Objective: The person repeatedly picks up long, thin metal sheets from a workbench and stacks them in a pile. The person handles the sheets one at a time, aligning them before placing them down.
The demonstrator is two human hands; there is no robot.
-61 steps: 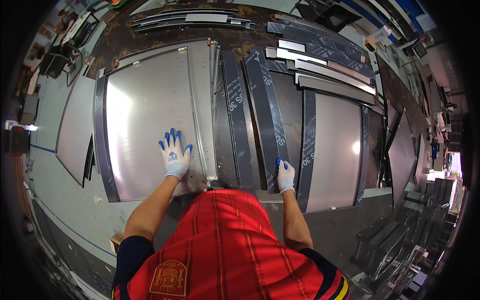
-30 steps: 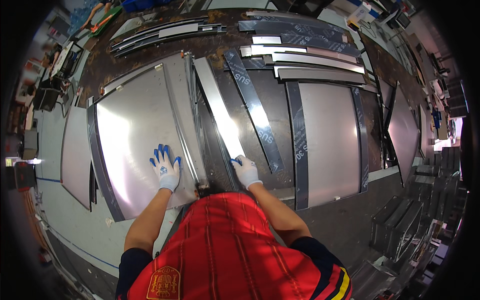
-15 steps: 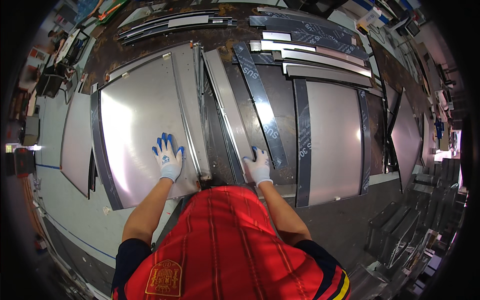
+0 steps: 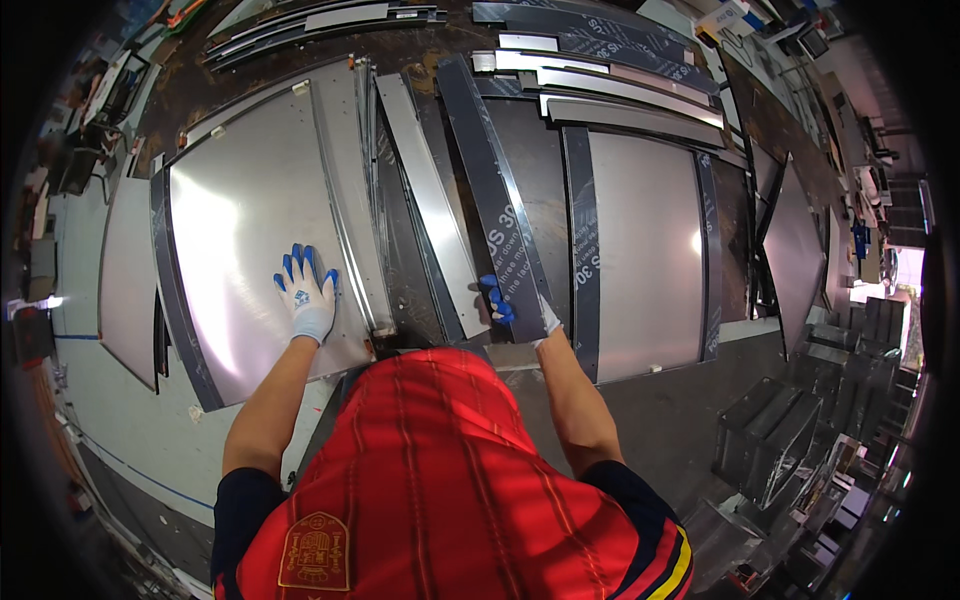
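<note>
My left hand (image 4: 309,294), in a white glove with blue fingertips, lies spread on a large shiny metal panel (image 4: 235,250). My right hand (image 4: 498,302), gloved alike, grips the near end of a long metal strip (image 4: 490,190) covered in dark printed film. Its blue fingertips curl over the strip's left edge, while the palm is hidden under the strip. Left of it lies a bare, narrow metal strip (image 4: 430,200). Between that and the large panel run thin metal profiles (image 4: 375,220) placed lengthwise.
To the right rests another metal panel (image 4: 645,250) with dark film along its sides. Strips (image 4: 630,90) are stacked at the back right, and more strips (image 4: 330,25) at the back left. Large sheets (image 4: 795,255) lean at the far right. Dark boxes (image 4: 770,440) stand at the lower right.
My right hand has gone from the bare strip's edge to the film-covered strip, which is now tilted and pulled nearer to me. My left hand still lies on the panel.
</note>
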